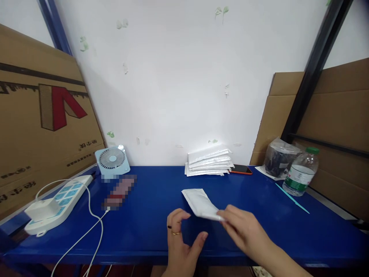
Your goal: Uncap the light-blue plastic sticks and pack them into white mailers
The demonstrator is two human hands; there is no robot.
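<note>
A white padded envelope (pixel 200 204) is tilted just above the blue tabletop, its near right corner pinched in my right hand (pixel 243 227). My left hand (pixel 181 240) is close by on the left, thumb and fingers apart and curved, with nothing between them. Its fingertips come near the envelope's lower left edge without visibly touching it. Two rings show on this hand. Further back, against the wall, lies a stack of several similar white envelopes (pixel 209 161).
Left on the blue table (pixel 150 215) are a light blue fan (pixel 113 159), a blurred phone-like item (pixel 119 193) with a cable, and a power strip (pixel 65 202). Right are an orange-edged phone (pixel 241 169), a wrapped dark item (pixel 278 159), a bottle (pixel 301 173) and a turquoise stick (pixel 292 198).
</note>
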